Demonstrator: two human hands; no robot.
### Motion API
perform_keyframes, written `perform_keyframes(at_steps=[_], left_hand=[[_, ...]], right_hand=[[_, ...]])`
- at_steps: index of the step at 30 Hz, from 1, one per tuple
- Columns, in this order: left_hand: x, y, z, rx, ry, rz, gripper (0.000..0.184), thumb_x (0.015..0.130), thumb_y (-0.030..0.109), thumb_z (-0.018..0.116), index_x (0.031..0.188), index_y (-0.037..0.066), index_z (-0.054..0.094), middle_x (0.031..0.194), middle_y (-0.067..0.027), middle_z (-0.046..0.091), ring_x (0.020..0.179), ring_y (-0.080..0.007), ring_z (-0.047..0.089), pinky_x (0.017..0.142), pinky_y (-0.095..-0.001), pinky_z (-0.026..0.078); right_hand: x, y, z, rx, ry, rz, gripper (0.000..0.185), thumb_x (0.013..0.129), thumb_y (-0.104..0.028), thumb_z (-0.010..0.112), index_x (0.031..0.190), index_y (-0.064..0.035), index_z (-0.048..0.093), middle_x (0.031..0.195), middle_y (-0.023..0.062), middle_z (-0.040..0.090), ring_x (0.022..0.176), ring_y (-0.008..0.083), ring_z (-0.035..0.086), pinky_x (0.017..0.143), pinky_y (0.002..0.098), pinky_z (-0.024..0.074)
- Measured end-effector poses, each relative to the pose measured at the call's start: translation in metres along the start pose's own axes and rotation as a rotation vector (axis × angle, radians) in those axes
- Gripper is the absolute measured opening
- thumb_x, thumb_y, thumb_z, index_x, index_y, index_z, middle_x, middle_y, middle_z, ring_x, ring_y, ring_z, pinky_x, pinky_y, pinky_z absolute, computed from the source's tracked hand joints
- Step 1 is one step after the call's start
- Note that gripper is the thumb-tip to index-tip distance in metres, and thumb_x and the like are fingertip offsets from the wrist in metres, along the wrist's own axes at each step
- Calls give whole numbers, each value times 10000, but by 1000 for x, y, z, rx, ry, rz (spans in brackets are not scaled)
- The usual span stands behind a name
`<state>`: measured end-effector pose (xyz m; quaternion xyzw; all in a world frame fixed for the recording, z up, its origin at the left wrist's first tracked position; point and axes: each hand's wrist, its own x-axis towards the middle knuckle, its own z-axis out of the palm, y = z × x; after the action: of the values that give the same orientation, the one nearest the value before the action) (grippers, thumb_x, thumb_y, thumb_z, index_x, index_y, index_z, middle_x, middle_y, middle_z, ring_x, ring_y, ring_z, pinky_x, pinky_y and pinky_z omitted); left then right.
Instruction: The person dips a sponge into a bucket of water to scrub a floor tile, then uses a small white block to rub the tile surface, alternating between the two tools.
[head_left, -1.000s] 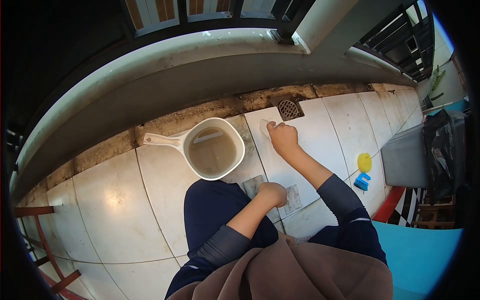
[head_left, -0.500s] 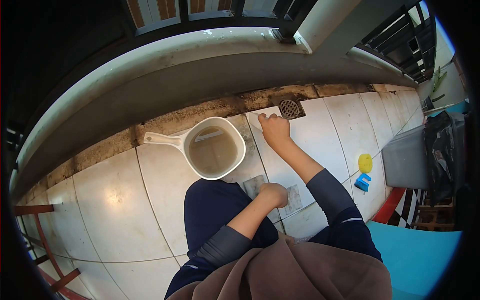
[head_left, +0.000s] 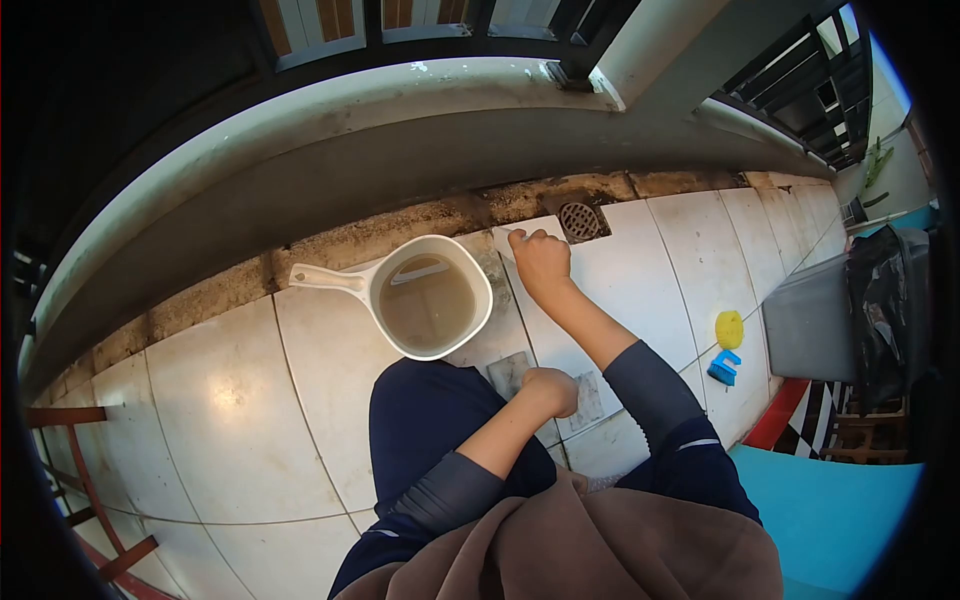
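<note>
My right hand (head_left: 543, 262) is closed round a small pale flat piece (head_left: 504, 242), low over the white floor tile beside the round drain grate (head_left: 579, 221). Closed in a fist, my left hand (head_left: 551, 392) is near my knee, between two grey marbled patches (head_left: 508, 373) on the floor; what it holds, if anything, is hidden. A white dipper (head_left: 485, 305) with murky water in it stands left of both hands, its handle pointing left.
A yellow scrubber (head_left: 729, 329) and a blue brush (head_left: 723, 367) lie on the tiles to the right. Beyond them stands a grey bin (head_left: 812, 317) with a black bag. A low wall (head_left: 400, 170) runs along the stained floor edge. Red metal bars (head_left: 95, 480) are at the lower left.
My right hand has moved left with the pale piece, away from the drain and toward the dipper. My left hand has stayed in place.
</note>
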<state>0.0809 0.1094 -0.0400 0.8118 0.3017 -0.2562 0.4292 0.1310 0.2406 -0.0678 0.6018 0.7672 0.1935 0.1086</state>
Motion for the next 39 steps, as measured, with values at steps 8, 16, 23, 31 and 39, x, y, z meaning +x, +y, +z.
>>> perform_keyframes(at_steps=[8,16,23,31,39], left_hand=[[-11,-6,-7,-31,-5,9,306,711,127,498,954,57,671,993,-134,643,902,-273,625,716,-397,486],[-10,-2,-6,-32,-17,44,295,721,123,489,937,43,672,984,-156,640,916,-288,619,727,-408,485],[-17,-6,-9,-62,5,43,301,718,131,481,931,36,672,977,-166,638,913,-292,618,732,-408,483],[-10,-4,-2,-16,15,59,310,737,155,464,934,33,670,994,-163,636,923,-295,614,758,-406,481],[-19,-6,-8,-38,-9,21,322,749,169,451,947,36,667,1003,-165,633,925,-297,614,763,-407,478]], right_hand=[[-5,-4,3,-43,98,-52,212,760,-149,539,959,-82,568,678,80,569,559,196,576,435,295,421],[21,-9,3,-55,88,14,233,763,-159,539,981,-79,557,692,81,576,596,186,584,457,301,438],[-34,0,-14,30,-69,-28,259,752,-156,552,999,-75,554,679,83,586,554,193,598,427,293,444],[24,10,-9,256,-254,149,376,669,-231,665,1022,-139,573,742,90,643,646,238,643,511,349,497],[40,56,14,112,-219,173,334,673,-222,655,989,-142,584,724,74,647,684,245,648,546,355,502]])
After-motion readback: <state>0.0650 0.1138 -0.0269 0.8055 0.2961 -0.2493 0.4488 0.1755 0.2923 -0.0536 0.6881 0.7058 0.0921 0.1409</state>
